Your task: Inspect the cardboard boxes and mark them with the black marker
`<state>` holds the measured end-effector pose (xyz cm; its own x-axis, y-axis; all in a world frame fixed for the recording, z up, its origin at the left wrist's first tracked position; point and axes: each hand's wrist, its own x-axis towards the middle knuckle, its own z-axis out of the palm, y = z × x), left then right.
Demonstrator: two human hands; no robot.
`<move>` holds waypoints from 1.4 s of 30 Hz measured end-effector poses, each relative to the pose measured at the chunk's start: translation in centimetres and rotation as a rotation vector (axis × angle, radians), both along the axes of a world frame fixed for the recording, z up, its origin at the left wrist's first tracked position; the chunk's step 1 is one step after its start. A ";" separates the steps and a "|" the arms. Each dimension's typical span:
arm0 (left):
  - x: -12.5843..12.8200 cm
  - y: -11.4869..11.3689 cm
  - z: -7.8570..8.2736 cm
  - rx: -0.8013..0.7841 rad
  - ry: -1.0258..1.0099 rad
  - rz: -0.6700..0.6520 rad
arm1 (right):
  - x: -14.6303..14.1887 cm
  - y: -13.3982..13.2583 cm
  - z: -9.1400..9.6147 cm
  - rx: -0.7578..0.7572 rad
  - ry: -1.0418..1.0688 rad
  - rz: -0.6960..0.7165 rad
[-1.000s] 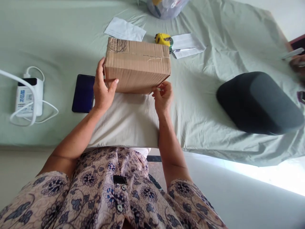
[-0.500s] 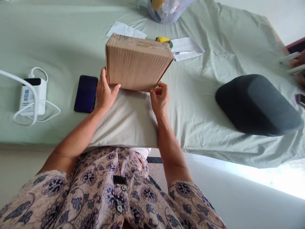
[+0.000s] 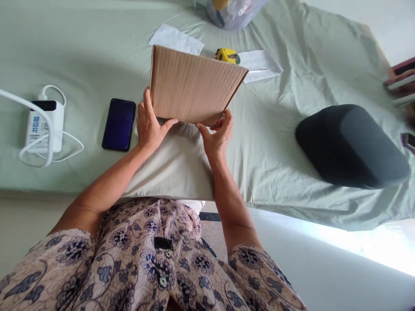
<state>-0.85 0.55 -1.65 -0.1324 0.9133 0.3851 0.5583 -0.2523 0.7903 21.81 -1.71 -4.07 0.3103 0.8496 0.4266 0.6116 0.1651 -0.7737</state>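
A brown cardboard box is held tilted above the cloth, its broad ribbed face turned toward me. My left hand grips its lower left corner, thumb along the bottom edge and fingers up the side. At the lower right corner, my right hand holds it with the thumb on the bottom edge; its other fingers are partly hidden behind the box. A dark phone lies just left of my left hand. Behind the box are a yellow tape measure and a white paper with a pen on it.
A green cloth covers the table. At left sits a white power bank with a looped white cable. A dark rounded object stands at right. Farther back are a crumpled white sheet and a clear plastic bag.
The box has tipped so its taped top side no longer shows, and it has shifted slightly right. Both thumbs have slid inward along its bottom edge.
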 end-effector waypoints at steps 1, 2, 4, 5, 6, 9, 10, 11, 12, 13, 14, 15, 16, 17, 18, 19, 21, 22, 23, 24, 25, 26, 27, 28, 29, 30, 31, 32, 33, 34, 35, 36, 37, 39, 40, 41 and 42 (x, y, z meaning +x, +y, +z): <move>-0.2 0.1 0.1 -0.004 0.017 0.003 | 0.2 0.1 0.1 0.011 0.006 0.007; -0.3 0.2 0.3 -0.008 0.035 0.006 | 0.4 0.1 0.1 0.023 0.016 0.012; -0.4 0.3 0.5 -0.016 0.062 0.008 | 0.6 0.1 0.3 0.035 0.042 0.023; -0.4 0.3 0.5 -0.018 0.065 0.005 | 0.5 0.1 0.3 0.031 0.050 0.027; -0.2 0.2 0.6 -0.018 0.056 0.002 | 0.4 0.0 0.4 0.024 0.049 0.024; 0.5 -0.5 0.5 -0.004 -0.010 -0.016 | -0.3 -0.1 0.4 0.000 -0.013 -0.040; 0.9 -0.7 0.4 0.001 -0.031 -0.021 | -0.7 -0.1 0.4 -0.008 -0.044 -0.072; 1.2 -0.9 0.3 0.007 -0.046 -0.021 | -1.0 -0.1 0.3 -0.015 -0.075 -0.102; 1.5 -1.0 0.2 0.012 -0.053 -0.016 | -1.3 0.0 0.2 -0.022 -0.104 -0.127; 1.7 -1.1 0.0 0.019 -0.054 -0.003 | -1.5 0.1 0.1 -0.029 -0.132 -0.149; 1.8 -1.1 -0.2 0.028 -0.049 0.015 | -1.7 0.2 0.0 -0.035 -0.158 -0.166; 1.8 -1.1 -0.3 0.038 -0.038 0.036 | -1.8 0.2 -0.2 -0.039 -0.181 -0.178; 1.8 -1.0 -0.5 0.050 -0.025 0.056 | -1.7 0.3 -0.3 -0.042 -0.201 -0.183; 1.6 -0.9 -0.6 0.061 -0.008 0.071 | -1.7 0.3 -0.4 -0.041 -0.212 -0.180; 1.4 -0.8 -0.6 0.070 0.012 0.079 | -1.5 0.3 -0.5 -0.036 -0.213 -0.166; 1.1 -0.7 -0.6 0.075 0.033 0.080 | -1.3 0.3 -0.5 -0.026 -0.201 -0.145; 0.5 -0.4 -0.7 0.080 0.059 0.066 | -0.9 0.4 -0.6 0.005 -0.146 -0.091; 0.2 -0.1 -0.8 0.086 0.059 0.054 | -0.6 0.5 -0.6 0.025 -0.107 -0.065; -0.1 0.1 -0.9 0.096 0.049 0.041 | -0.3 0.6 -0.6 0.046 -0.063 -0.040; -0.4 0.4 -1.1 0.109 0.031 0.030 | 0.0 0.8 -0.7 0.069 -0.016 -0.017; -0.6 0.6 -1.3 0.124 0.011 0.018 | 0.3 1.0 -0.7 0.094 0.031 0.003; -0.8 0.9 -1.6 0.136 -0.005 0.007 | 0.5 1.2 -0.7 0.121 0.076 0.021; -1.0 1.1 -1.8 0.145 -0.016 -0.002 | 0.8 1.4 -0.6 0.147 0.117 0.037; -1.1 1.3 -2.1 0.150 -0.022 -0.010 | 1.1 1.5 -0.5 0.170 0.149 0.051; -1.3 1.5 -2.3 0.155 -0.025 -0.016 | 1.3 1.5 -0.4 0.186 0.174 0.060; -1.4 1.6 -2.5 0.162 -0.027 -0.020 | 1.5 1.4 -0.2 0.194 0.188 0.065; -1.5 1.7 -2.6 0.170 -0.028 -0.022 | 1.6 1.3 0.1 0.194 0.192 0.067; -1.6 1.8 -2.7 0.180 -0.028 -0.022 | 1.7 1.2 0.4 0.190 0.186 0.064; -1.6 1.8 -2.7 0.190 -0.026 -0.022 | 1.7 1.0 0.7 0.181 0.175 0.057; -1.7 1.9 -2.6 0.201 -0.022 -0.021 | 1.7 0.9 0.9 0.175 0.164 0.045; -1.7 1.9 -2.5 0.210 -0.018 -0.020 | 1.6 0.7 1.2 0.170 0.156 0.035; -1.7 1.8 -2.4 0.218 -0.014 -0.017 | 1.6 0.6 1.4 0.170 0.157 0.028; -1.7 1.8 -2.2 0.225 -0.011 -0.011 | 1.5 0.5 1.6 0.174 0.169 0.025; -1.7 1.6 -1.8 0.233 -0.009 0.007 | 1.3 0.4 1.8 0.186 0.213 0.024; -1.7 1.5 -1.6 0.234 -0.007 0.014 | 1.2 0.3 1.8 0.187 0.235 0.022; -1.6 1.3 -1.4 0.234 -0.004 0.020 | 1.2 0.3 1.9 0.178 0.252 0.018; -1.6 1.2 -1.1 0.235 0.001 0.024 | 1.2 0.2 2.0 0.162 0.263 0.015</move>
<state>-2.45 1.75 -2.78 -0.1528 0.7951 0.5869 0.5668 -0.4159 0.7111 22.96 -1.50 -2.09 0.4162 0.7821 0.4638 0.3906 0.3068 -0.8679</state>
